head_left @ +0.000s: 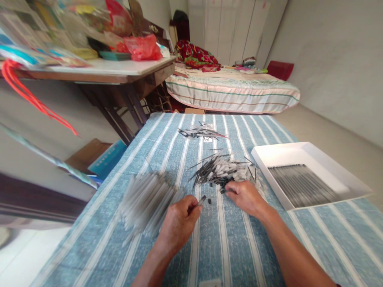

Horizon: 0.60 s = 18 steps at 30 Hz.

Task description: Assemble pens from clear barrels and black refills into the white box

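Note:
My left hand (181, 219) is closed around a thin pen-like piece (202, 200), whose dark tip sticks out past the thumb. Fingers pinched, my right hand (245, 197) touches small black pieces (226, 183) at the near edge of a loose pile of dark and whitish parts (221, 167); what lies between its fingertips is too small to name. A small black cap-like piece (209, 201) lies between the hands. Left of my left hand is a heap of translucent tubes (146, 201). On the right, a white box (326, 159) holds a row of dark sticks (302, 185).
A blue-and-white striped cloth (206, 255) covers the table. Farther back on it lies a smaller pile of thin sticks (202, 131). A cluttered desk (119, 73) with a red bag (143, 48) stands at left, and a bed (233, 89) is behind.

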Tool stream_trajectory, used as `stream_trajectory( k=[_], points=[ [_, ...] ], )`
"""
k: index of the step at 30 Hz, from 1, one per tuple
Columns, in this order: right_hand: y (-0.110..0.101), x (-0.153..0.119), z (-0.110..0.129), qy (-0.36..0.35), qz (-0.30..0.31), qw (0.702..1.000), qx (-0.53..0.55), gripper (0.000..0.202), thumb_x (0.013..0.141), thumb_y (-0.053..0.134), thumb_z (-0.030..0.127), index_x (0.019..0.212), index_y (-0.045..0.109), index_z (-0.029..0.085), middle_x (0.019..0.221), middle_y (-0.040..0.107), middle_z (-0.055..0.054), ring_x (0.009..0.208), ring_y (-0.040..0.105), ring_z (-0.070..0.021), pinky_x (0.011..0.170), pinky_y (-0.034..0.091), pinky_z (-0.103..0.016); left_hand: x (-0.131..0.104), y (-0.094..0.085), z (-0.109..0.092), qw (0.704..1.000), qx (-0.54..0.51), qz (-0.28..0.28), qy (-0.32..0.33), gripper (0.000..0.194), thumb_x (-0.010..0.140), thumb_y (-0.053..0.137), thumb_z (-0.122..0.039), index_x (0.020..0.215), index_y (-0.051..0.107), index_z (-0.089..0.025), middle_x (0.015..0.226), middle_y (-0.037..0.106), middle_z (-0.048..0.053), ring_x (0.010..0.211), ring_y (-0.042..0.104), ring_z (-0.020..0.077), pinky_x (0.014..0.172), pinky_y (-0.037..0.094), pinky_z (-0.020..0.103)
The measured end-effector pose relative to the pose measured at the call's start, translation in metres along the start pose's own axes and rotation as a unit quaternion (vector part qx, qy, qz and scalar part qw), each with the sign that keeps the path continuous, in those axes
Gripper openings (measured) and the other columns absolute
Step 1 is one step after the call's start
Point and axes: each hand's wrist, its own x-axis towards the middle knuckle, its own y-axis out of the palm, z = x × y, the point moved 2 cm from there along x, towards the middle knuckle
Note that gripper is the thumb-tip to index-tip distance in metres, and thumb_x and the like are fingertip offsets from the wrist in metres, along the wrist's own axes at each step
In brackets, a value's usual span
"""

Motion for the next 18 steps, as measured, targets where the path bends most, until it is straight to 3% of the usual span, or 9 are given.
stream_trajectory(
  k=[11, 18],
  points=[
    [-0.0050, 0.0004, -0.0029, 0.075, 0.021, 0.977, -0.198, 0.020, 0.081, 0.046, 0.026, 0.084, 0.065, 0.022, 0.080, 0.069, -0.007, 0.078, 0.063, -0.0220, 0.057, 0.032, -0.026, -0.0014, 0.0013, -0.0010, 1.000, 0.009, 0.009, 0.003, 0.019, 0.078, 0.048, -0.029, 0.061, 0.049, -0.019, 0.053, 0.040, -0.005, 0.050, 0.040, 0.0121, 0.051, 0.029, 0.024],
    [-0.0052, 0.0019, -0.0028, 0.098, 0.029, 0.970, -0.221, 0.020, 0.081, 0.046, 0.029, 0.088, 0.063, 0.022, 0.084, 0.069, -0.008, 0.080, 0.064, -0.0229, 0.057, 0.034, -0.026, -0.0007, 0.0017, -0.0021, 1.000, 0.017, 0.010, 0.007, 0.018, 0.077, 0.047, -0.028, 0.061, 0.049, -0.020, 0.052, 0.041, -0.005, 0.050, 0.042, 0.0121, 0.051, 0.030, 0.025]
  ],
)
